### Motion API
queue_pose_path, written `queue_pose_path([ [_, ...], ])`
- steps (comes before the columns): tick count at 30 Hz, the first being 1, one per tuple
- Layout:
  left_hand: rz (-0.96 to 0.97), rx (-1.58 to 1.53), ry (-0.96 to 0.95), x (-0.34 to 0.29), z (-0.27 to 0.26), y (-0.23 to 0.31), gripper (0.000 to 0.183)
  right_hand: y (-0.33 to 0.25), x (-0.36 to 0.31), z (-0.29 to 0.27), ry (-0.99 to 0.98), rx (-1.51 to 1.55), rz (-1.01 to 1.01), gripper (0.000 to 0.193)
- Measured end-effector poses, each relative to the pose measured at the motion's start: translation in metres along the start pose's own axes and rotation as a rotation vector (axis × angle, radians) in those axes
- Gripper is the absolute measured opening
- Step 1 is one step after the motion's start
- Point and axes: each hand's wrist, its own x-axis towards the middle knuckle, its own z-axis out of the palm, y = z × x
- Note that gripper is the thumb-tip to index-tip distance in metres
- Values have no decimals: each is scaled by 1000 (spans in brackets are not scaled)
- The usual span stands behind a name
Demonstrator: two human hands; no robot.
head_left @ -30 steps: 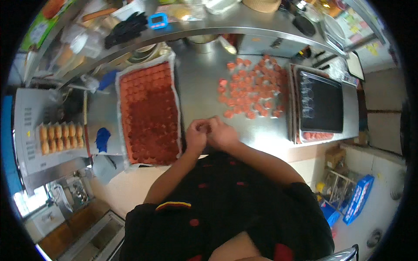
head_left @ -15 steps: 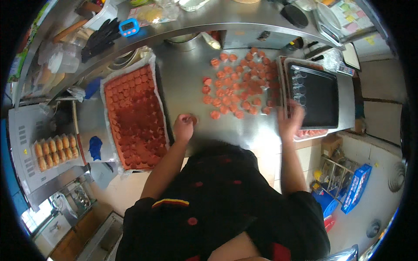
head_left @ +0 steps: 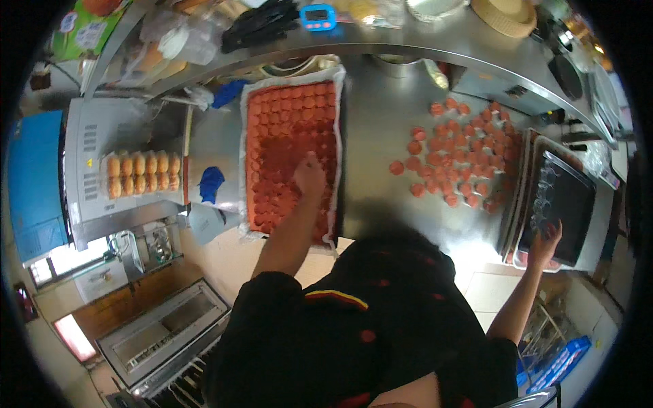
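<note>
My left hand (head_left: pixel 311 175) reaches down onto a red cake sheet (head_left: pixel 280 170) cut into many rounds, in a paper-lined tray (head_left: pixel 339 88). Its fingers are drawn together at the tips, and whatever they pinch is hidden. My right hand (head_left: pixel 546 245) is at the right, over the near end of a row of clear plastic cups (head_left: pixel 545 187) lying in a black tray (head_left: pixel 575 211). Its thumb and fingers are spread beside the last cup. Between the trays lie several loose red cake rounds (head_left: pixel 459 156) on the steel table (head_left: pixel 374 136); one sits apart at the left.
A steel shelf (head_left: pixel 381 49) crosses the far side, carrying a blue timer (head_left: pixel 318 17) and a wicker basket (head_left: pixel 505 15). At the left, packed buns (head_left: pixel 143 173) rest on a grey appliance. A blue cloth (head_left: pixel 211 183) lies beside the cake tray.
My view has swung left. My left hand has moved from the bare table onto the cake sheet, and another round lies left of the group. My right hand has moved toward the near end of the cups.
</note>
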Motion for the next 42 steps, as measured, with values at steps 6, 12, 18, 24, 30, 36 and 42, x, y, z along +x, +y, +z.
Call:
queue_pose_path([
  [6, -82, 337, 347, 93, -90, -139, 45, -5, 2, 1, 61, -111, -38, 72],
  [12, -235, 362, 299, 111, -108, -170, 52, -53, -12, -21, 198, -134, -148, 63],
  [18, -23, 383, 253, 131, -115, -205, 46, -146, -41, -10, 143, 19, -368, 60],
  [24, 247, 515, 124, 116, -142, -210, 31, -168, -80, 21, -14, 281, -462, 63],
  [30, 477, 400, 38, 87, -150, -213, 29, -233, -139, 75, -306, 658, -546, 56],
  [36, 185, -444, 43, 59, -129, -186, 46, -311, -203, 137, -655, 735, -426, 62],
  [42, 309, -590, -194, -47, -144, -57, 47, -368, -244, 183, -857, 413, -657, 61],
])
